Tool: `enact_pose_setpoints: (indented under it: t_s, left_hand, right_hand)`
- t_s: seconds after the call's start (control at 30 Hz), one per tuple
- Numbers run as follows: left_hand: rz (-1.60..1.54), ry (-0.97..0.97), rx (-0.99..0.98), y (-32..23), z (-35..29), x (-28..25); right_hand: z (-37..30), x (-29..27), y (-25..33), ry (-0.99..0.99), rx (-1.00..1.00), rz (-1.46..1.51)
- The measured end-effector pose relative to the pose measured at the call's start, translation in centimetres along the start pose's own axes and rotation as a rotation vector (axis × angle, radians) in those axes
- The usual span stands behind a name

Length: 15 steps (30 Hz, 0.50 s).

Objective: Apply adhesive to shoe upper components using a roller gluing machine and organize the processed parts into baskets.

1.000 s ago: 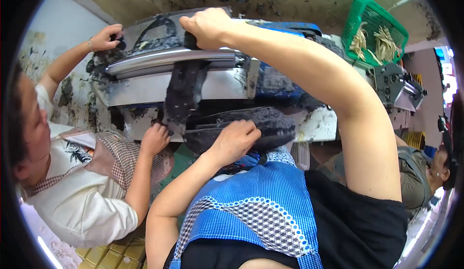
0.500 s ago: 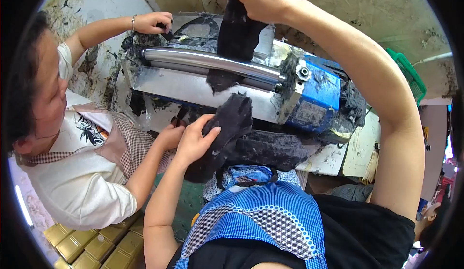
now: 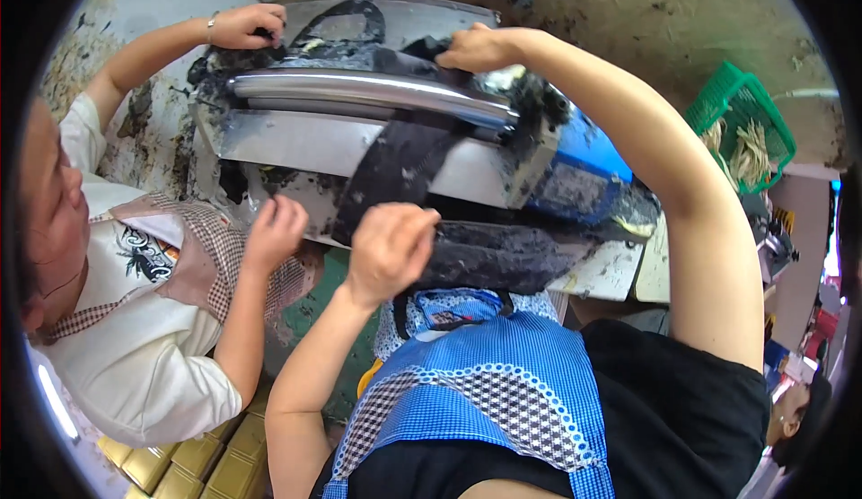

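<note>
A strip of black fuzzy fabric (image 3: 395, 167) runs under the shiny steel roller (image 3: 368, 91) of a machine and hangs over its sloping metal front plate (image 3: 296, 144). Behind the roller, toward its right end, my right hand (image 3: 480, 50) is closed on a dark piece of fabric (image 3: 426, 48). My left hand (image 3: 391, 252) is closed just in front of the strip's lower part, its back turned up; whatever is in its fingers is hidden. More dark fuzzy fabric (image 3: 494, 252) lies along the machine's front, near my apron.
On the left, a co-worker's one hand (image 3: 250, 28) holds something black at the machine's far left corner; the other hand (image 3: 274, 234) hovers before it. A blue machine housing (image 3: 575, 180) is at right. A green basket (image 3: 741, 126) hangs beyond my right arm. Gold tins (image 3: 193, 454) stand lower left.
My right hand has come down from above to behind the roller. The fabric my left hand held now lies under the roller. The co-worker's near hand has moved left.
</note>
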<state>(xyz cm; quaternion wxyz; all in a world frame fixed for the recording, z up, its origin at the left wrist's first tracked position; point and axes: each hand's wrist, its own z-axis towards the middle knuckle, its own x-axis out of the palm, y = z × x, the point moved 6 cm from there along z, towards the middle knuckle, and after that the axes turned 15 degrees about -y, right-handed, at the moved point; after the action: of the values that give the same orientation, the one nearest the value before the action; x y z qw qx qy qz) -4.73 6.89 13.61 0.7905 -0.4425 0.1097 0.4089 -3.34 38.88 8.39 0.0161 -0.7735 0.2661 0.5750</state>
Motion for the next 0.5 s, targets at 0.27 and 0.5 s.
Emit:
enact_pose_setpoints:
  t_s: [0.27,0.5]
  left_hand:
    - [-0.092,0.383,0.123,-5.4,-3.4,6.9]
    - [-0.249,0.448,0.143,-7.0,-4.4,1.7]
  right_hand:
    - [-5.6,-6.6,6.5,-0.547,0.014,-0.282]
    - [-10.0,-10.4,10.8,-0.804,-0.138,-0.525]
